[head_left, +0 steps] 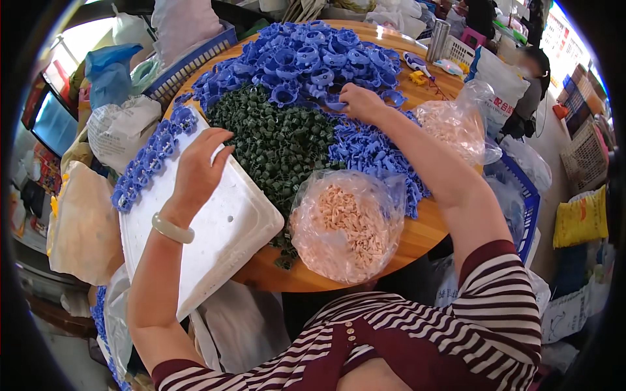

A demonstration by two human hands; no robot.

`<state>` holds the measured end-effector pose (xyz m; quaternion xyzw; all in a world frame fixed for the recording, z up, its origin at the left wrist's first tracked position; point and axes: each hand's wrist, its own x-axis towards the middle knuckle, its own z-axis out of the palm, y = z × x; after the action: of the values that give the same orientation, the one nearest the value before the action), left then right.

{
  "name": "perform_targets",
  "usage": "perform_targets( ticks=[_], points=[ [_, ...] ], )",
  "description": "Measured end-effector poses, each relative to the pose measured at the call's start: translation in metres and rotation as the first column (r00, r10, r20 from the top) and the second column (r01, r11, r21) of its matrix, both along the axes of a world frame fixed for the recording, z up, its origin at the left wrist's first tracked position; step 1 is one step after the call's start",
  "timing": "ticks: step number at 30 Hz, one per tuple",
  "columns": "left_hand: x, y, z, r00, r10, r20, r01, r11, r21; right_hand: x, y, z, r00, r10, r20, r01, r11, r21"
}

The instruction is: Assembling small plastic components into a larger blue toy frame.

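Workroom, crowded, with stuffed sacks and plastic bags to both sides; blue baskets, two: a left basket and a right basket. Background person, one, at far right.

Bench, one: round, varnished wood, mostly covered.

White board, one: overhanging the bench's left side, a row of blue parts along its outer edge.

Heaps, three, their pieces too many to count: blue shells at the far side; dark green pieces in the middle; small blue pieces right of the green.

Clear bags of pale pink pieces, two: a near bag and a far bag at the right rim.

Hands, two. Left hand: released, fingers parted, above the board beside the green heap. Right hand: fingers bent at a blue shell on the heap's near edge; whether grasping it, cannot tell.

Metal flask, one, far right.

Pale bangle, one, left wrist.
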<state>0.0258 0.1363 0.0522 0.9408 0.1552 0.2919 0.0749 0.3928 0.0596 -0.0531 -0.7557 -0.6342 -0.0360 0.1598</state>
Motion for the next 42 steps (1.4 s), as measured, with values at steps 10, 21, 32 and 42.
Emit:
perform_targets(
  ticks=[10,21,32,42],
  points=[
    [0.06,-0.059,-0.001,0.991,-0.074,0.114,0.132,0.324,-0.937,-0.077,-0.166,0.078,0.844,0.535,0.036,-0.509,0.779,0.366],
    [0.065,-0.159,-0.015,0.909,-0.191,0.37,0.282,-0.374,-0.884,-0.126,-0.188,0.098,0.773,0.625,0.108,-0.591,0.648,0.48],
    [-0.086,-0.168,-0.052,0.574,0.617,0.539,0.594,0.139,-0.792,-0.244,-0.167,0.031,0.636,0.772,-0.005,-0.738,0.61,0.29],
    [-0.105,-0.208,-0.112,0.587,0.618,0.523,0.74,-0.146,-0.657,-0.277,-0.144,-0.019,0.721,0.653,0.232,-0.688,0.715,0.123]
  ],
)
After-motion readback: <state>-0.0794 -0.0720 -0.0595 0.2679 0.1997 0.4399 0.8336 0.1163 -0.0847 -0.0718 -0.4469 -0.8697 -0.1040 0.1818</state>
